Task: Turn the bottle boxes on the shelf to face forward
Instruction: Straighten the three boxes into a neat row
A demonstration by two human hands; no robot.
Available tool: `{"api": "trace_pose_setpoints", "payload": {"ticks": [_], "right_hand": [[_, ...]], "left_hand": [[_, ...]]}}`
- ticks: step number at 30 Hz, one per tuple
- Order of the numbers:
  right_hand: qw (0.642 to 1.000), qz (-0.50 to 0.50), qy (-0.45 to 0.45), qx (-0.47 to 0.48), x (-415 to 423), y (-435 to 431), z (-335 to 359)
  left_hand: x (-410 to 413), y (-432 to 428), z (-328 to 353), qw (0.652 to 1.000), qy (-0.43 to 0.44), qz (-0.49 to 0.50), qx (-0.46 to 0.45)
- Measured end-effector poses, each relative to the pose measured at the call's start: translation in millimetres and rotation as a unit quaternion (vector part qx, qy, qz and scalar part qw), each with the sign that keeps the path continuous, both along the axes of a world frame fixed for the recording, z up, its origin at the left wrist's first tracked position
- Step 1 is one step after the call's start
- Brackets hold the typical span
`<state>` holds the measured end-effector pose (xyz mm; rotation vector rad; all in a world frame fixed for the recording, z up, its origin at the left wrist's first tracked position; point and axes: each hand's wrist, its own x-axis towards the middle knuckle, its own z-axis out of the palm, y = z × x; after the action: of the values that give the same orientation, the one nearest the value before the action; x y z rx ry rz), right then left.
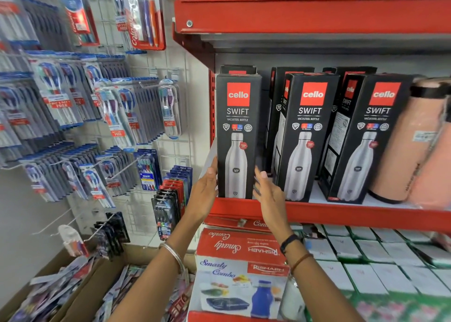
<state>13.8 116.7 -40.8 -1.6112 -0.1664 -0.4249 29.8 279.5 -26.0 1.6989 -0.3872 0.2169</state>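
Your left hand [204, 187] is wedged between the leftmost bottle box [238, 136] and the red upright [211, 107]; no spare room there. A narrow gap opens right of that box, before the middle box [306, 138]. Headroom shows under the upper shelf [312, 14].

Place: retail shop | evidence: red shelf [317, 213] of boxed bottles [308, 136]; toothbrush packs [114, 116] hanging on wall pegs

A single wide-angle view from the person's head looks forward and slightly down, close to a red shelf [317, 214] straight ahead. A toothbrush rack [80, 116] fills the left side; both forearms reach in from below.
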Motion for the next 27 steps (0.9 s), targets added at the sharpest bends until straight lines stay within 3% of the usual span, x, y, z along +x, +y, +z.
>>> {"api": "trace_pose_setpoints", "payload": {"ticks": [3,6,8,11,18,27], "right_hand": [[0.999,0.003,-0.032,0.014,-9,-5,-1],[0.988,-0.085,-0.127,0.021,-27,-22,5],[0.968,-0.151,-0.196,0.047,-30,-43,10],[0.960,-0.187,-0.192,0.081,-21,-78,18],[0.989,-0.108,-0.014,0.101,4,-118,14],[0.993,-0.070,0.005,0.095,-6,-129,11]], "left_hand": [[-12,-12,2,0.997,-0.050,0.048,0.012],[-35,-42,5,0.972,-0.192,0.133,0.021],[-44,-68,9,0.965,-0.253,0.071,0.014],[-40,-108,15,0.980,-0.194,-0.036,0.031],[3,-144,14,0.996,0.000,-0.059,-0.061],[0,-144,4,0.999,-0.010,-0.035,-0.025]]}}
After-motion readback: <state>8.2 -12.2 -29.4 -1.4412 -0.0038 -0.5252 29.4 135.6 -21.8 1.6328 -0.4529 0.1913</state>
